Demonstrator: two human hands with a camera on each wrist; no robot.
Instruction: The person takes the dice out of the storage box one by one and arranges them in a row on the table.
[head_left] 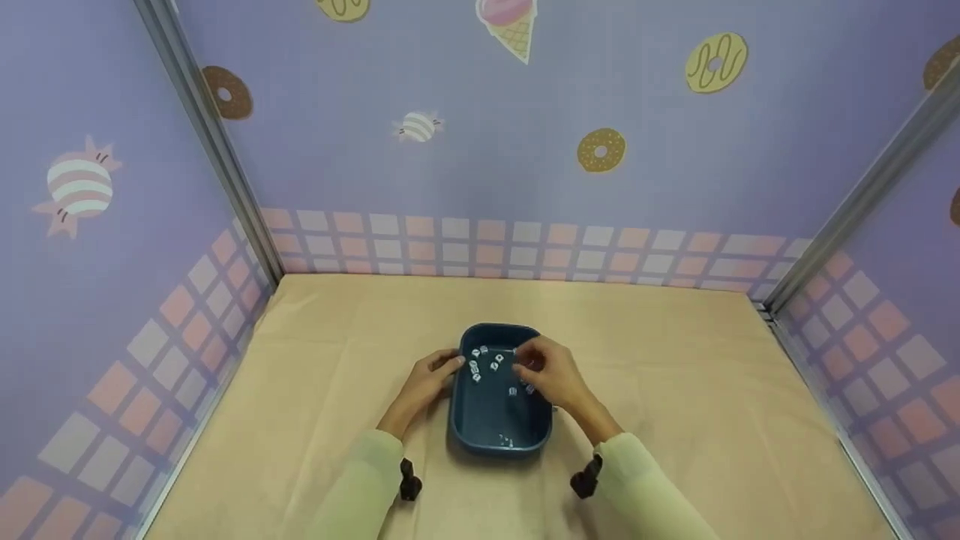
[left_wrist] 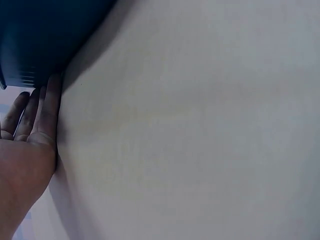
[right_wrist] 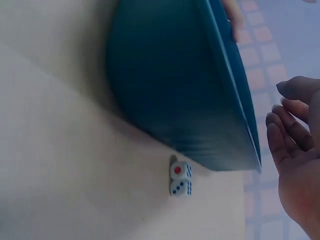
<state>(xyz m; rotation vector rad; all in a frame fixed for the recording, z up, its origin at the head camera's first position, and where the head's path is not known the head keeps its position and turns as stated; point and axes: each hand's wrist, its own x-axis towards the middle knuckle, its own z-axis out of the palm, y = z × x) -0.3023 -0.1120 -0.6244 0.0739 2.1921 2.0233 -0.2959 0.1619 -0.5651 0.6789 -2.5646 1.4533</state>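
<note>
The left hand (head_left: 426, 382) is holding the blue tub (head_left: 501, 449) at its left wall: the thumb is hooking over the rim while the other fingers are stretching almost straight along the outside. In the left wrist view those fingers are reaching up to the tub's wall, lying close together with only narrow gaps.

The right hand (head_left: 553, 370) is hovering over the right side of the tub, its fingers bending loosely and the thumb standing a little apart from the forefinger. The right wrist view is showing the same slack curl, with the palm partly facing the camera; whether anything small is sitting between the fingertips, I cannot tell.

The tub is standing on the cloth-covered table (head_left: 660, 420), between the two forearms, its longer sides running from near to far. Inside it, small white dice (head_left: 496, 362) are lying scattered: several along the left wall toward the far end, a pair around the middle, and a few on the right, partly hidden by the right hand. Outside, just beside the tub's right wall, two more dice (right_wrist: 180, 179) are resting side by side on the table, touching, one showing a red dot. Both wrists are emerging from pale sleeves (head_left: 646, 480).
</note>
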